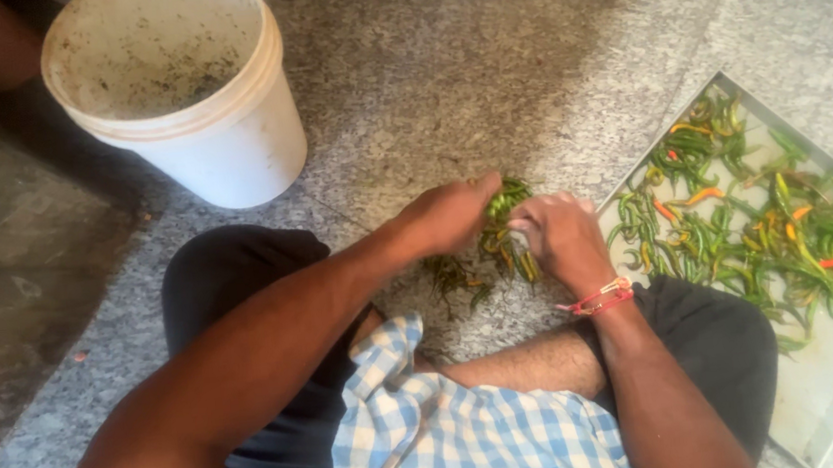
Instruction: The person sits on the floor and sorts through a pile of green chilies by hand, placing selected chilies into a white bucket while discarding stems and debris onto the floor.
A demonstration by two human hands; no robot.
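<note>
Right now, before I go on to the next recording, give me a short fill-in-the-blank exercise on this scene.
1. Both the left hand and the right hand grip a bunch of green ____.
2. The white bucket stands on the stone floor, ahead of the person and to their ____.
3. More chillies lie spread on a flat metal ____.
4. A ____ band circles the right wrist.

Missing words: chillies; left; tray; red
</note>
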